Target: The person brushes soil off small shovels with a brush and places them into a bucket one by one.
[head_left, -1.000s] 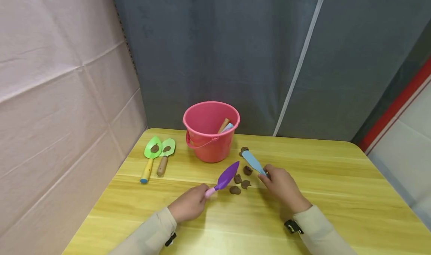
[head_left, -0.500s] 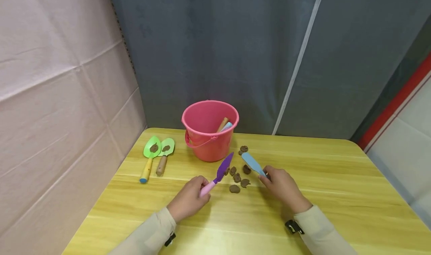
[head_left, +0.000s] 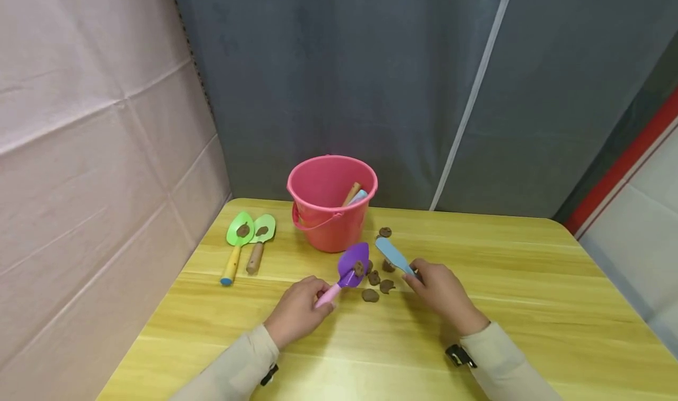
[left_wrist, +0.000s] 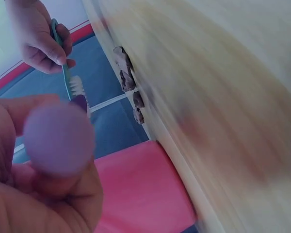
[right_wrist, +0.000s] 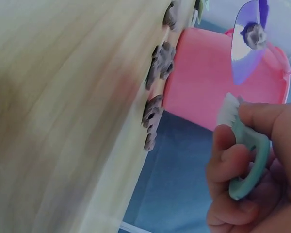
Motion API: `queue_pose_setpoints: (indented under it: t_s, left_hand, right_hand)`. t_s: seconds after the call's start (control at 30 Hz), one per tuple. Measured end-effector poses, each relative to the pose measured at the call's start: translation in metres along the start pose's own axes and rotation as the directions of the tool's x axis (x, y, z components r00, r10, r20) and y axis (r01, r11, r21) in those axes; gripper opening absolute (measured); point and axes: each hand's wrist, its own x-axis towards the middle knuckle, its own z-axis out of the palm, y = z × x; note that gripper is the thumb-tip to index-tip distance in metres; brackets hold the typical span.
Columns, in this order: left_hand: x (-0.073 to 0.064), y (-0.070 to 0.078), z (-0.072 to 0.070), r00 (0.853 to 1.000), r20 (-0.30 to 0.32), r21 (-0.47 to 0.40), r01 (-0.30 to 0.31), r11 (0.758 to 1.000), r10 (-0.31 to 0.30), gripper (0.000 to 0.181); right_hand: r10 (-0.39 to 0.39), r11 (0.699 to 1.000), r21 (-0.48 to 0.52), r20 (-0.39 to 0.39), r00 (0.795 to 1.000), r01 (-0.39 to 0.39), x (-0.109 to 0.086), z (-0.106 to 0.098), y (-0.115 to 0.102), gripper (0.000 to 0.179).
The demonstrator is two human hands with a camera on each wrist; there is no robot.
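Observation:
My left hand (head_left: 299, 310) grips the pink handle of a toy shovel (head_left: 346, 261) with a purple scoop. One brown lump (head_left: 358, 269) lies in that scoop, which is raised in the right wrist view. In my right hand (head_left: 439, 289) is a small light-blue brush (head_left: 393, 254); its white bristles (right_wrist: 228, 110) show in the right wrist view. Several brown clay-like lumps (head_left: 370, 295) are scattered on the table between and beyond the two tools. In the left wrist view the shovel's handle end (left_wrist: 60, 138) covers most of its scoop.
A pink bucket (head_left: 331, 227) stands behind the shovel, with a wooden-handled tool and a light-blue item inside. To its left lie a bright green shovel (head_left: 233, 236) and a pale green shovel (head_left: 255, 257), each bearing a brown lump. A dark curtain (head_left: 339, 83) hangs behind the table (head_left: 519, 295).
My left hand first drew the shovel left, then turned it so its hollow faces up, and a brown lump now shows in it. The brush has shifted slightly left.

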Motion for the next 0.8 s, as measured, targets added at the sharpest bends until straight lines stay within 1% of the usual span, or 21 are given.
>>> queue_pose_setpoints:
  t_s: [0.07,0.13,0.27,0.33,0.43,0.57,0.67,0.8]
  left_hand:
    - [0.000,0.000,0.000,1.000,0.023,-0.013,0.005,1.000,-0.005,0.019]
    - [0.000,0.001,0.000,0.999,0.052,-0.043,0.013,0.999,-0.011,0.020]
    - [0.001,0.001,0.002,0.993,0.116,-0.088,0.023,0.996,-0.012,0.021]
    - [0.001,0.002,0.003,0.990,0.144,-0.098,0.020,0.995,-0.006,0.020]
    - [0.003,0.003,0.004,0.985,0.170,-0.095,0.015,0.995,0.001,0.016]
    - [0.003,0.005,0.004,0.981,0.192,-0.079,0.007,0.997,0.008,0.012]
    - [0.002,0.007,0.005,0.977,0.211,-0.086,0.004,0.996,0.014,0.010]
    - [0.000,0.008,0.006,0.972,0.233,-0.092,0.020,0.996,0.002,0.008]
  right_hand:
    - [-0.022,1.000,0.003,-0.012,1.000,0.022,-0.001,-0.001,-0.003,0.014]
    - [-0.050,0.999,0.009,-0.018,0.999,0.050,-0.002,-0.001,-0.008,0.014]
    - [-0.137,0.991,0.009,0.007,0.991,0.137,-0.005,0.000,-0.023,0.014]
    - [-0.186,0.983,0.008,0.029,0.982,0.185,-0.007,0.001,-0.031,0.013]
    - [-0.247,0.969,0.003,0.060,0.967,0.247,-0.011,0.004,-0.042,0.013]
    - [-0.316,0.947,-0.027,0.104,0.943,0.320,-0.015,0.008,-0.054,0.015]
    - [-0.335,0.938,-0.058,0.115,0.935,0.343,-0.017,0.010,-0.058,0.016]
    - [-0.298,0.949,-0.074,0.092,0.950,0.305,-0.018,0.012,-0.058,0.016]
